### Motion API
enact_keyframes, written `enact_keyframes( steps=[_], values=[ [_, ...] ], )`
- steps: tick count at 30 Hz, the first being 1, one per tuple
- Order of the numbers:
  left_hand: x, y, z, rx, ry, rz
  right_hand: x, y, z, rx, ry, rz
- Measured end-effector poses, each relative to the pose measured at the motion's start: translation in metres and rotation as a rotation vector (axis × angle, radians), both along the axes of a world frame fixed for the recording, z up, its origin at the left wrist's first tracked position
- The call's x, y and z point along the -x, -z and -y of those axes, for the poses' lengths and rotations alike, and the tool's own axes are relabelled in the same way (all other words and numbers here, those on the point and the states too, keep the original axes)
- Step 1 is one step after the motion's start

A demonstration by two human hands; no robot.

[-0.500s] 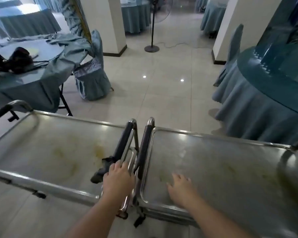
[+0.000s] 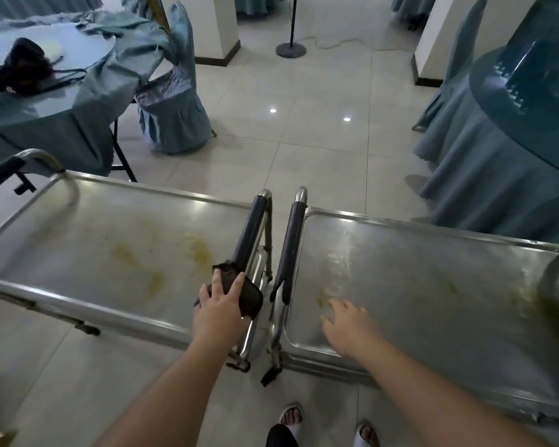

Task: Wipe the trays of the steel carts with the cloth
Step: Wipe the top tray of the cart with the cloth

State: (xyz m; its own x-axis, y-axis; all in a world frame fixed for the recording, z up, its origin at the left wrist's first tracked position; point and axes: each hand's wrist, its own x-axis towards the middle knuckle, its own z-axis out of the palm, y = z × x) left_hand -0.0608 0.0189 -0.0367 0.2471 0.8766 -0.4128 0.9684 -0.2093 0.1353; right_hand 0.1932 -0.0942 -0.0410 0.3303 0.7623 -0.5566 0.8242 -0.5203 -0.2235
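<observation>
- Tiled banquet hall floor (image 2: 304,162), draped round tables either side, two steel carts end to end, handles meeting mid-frame.
- Left cart tray (image 2: 94,246): yellowish stains near its right end.
- Left hand (image 2: 221,312) grips dark cloth (image 2: 242,293) at left tray's right end, by padded handle (image 2: 249,235).
- Right hand (image 2: 347,325) flat, fingers spread, on right cart tray (image 2: 433,285) near its front-left corner; tray smeared.
</observation>
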Motion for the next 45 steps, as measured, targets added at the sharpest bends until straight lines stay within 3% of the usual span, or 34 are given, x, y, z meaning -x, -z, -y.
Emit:
enact_keyframes(
  steps=[14,18,26,29,34,37,45],
  values=[
    [0.008,-0.026,0.001,-0.106,-0.089,0.312,0.013,-0.025,-0.01,-0.083,0.01,-0.107],
    [-0.003,-0.042,0.005,-0.179,-0.028,0.344,0.021,-0.032,-0.016,-0.197,0.119,-0.338],
    [-0.062,-0.077,0.025,-0.257,0.146,0.474,0.018,-0.051,-0.018,-0.363,0.638,-0.915],
    [-0.094,-0.086,0.038,-0.287,0.249,0.541,0.007,-0.061,-0.012,-0.383,0.905,-1.195],
    [-0.144,-0.088,0.064,-0.188,0.412,0.573,-0.035,-0.061,0.016,-0.41,1.002,-1.718],
    [-0.168,-0.083,0.08,-0.108,0.452,0.595,-0.059,-0.055,0.03,-0.463,1.016,-1.832],
    [-0.2,-0.07,0.09,0.082,0.4,0.591,-0.111,-0.015,0.048,-0.502,0.997,-1.83]
  ],
)
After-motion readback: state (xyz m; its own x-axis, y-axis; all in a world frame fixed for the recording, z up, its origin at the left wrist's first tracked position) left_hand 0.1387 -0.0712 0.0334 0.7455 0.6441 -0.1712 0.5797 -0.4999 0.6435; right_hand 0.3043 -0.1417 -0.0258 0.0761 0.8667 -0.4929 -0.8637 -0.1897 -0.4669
